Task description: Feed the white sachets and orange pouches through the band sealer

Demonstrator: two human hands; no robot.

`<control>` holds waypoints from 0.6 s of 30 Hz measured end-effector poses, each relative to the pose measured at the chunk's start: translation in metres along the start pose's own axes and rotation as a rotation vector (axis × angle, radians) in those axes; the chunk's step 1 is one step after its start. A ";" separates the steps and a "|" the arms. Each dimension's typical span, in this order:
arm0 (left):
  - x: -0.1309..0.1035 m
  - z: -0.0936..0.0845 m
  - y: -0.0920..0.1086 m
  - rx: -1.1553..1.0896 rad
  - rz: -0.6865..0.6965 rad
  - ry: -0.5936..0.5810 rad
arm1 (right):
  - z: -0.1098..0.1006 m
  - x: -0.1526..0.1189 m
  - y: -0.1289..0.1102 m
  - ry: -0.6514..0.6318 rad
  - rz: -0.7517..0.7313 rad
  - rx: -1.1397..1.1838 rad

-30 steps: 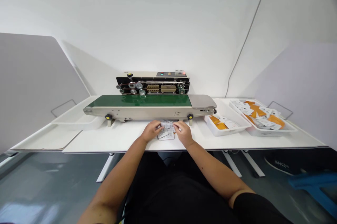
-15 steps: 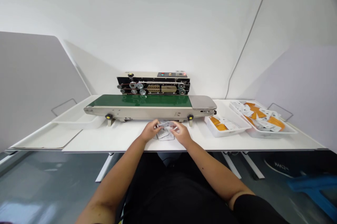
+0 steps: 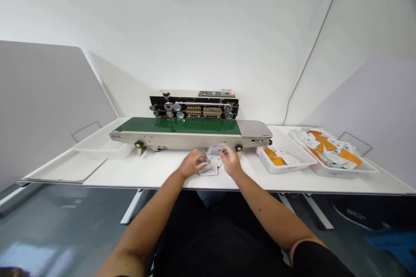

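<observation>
My right hand (image 3: pixel 231 161) pinches a small clear-and-grey printed packet (image 3: pixel 214 150) by its right side, raised just in front of the conveyor machine. My left hand (image 3: pixel 192 163) is closed, its fingers and thumb on another greyish packet (image 3: pixel 202 162). Below and between both hands, white printed packets (image 3: pixel 210 169) lie on the white table, with a bit of orange showing at their right edge. Small print on the packets is too blurred to read.
A band sealing machine (image 3: pixel 195 105) with a green conveyor belt (image 3: pixel 178 125) stands behind my hands. To the right are a small white tray (image 3: pixel 286 167) and a larger one (image 3: pixel 344 173), both with orange and white packets. Another white tray (image 3: pixel 100 151) sits at left.
My hands have moved apart. The right one has lifted a packet up toward the machine's front, while the left stays low by the packets. The view has shifted slightly.
</observation>
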State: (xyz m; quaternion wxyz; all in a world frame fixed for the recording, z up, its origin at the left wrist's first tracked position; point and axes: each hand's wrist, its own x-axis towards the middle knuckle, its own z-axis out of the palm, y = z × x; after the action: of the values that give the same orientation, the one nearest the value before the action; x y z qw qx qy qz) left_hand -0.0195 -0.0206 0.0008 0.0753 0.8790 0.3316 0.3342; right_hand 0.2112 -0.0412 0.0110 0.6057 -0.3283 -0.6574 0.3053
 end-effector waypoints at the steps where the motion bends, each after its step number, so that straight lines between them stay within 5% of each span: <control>1: 0.000 -0.001 -0.001 0.006 -0.002 0.017 | -0.006 0.013 -0.007 0.044 0.059 0.096; 6: -0.002 -0.001 -0.005 0.017 -0.030 0.030 | -0.051 0.100 -0.034 0.216 0.225 0.178; 10: -0.002 0.000 -0.006 0.027 -0.028 0.034 | -0.081 0.157 -0.028 0.455 0.325 0.117; 18: -0.004 0.000 -0.007 0.043 -0.033 0.051 | -0.093 0.187 0.006 0.603 0.405 0.125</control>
State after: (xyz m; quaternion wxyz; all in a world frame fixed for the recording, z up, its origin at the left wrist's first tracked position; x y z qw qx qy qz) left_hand -0.0258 -0.0175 -0.0036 0.0534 0.8660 0.3548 0.3483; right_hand 0.2944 0.1129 0.1248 0.7181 -0.4895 -0.3513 0.3482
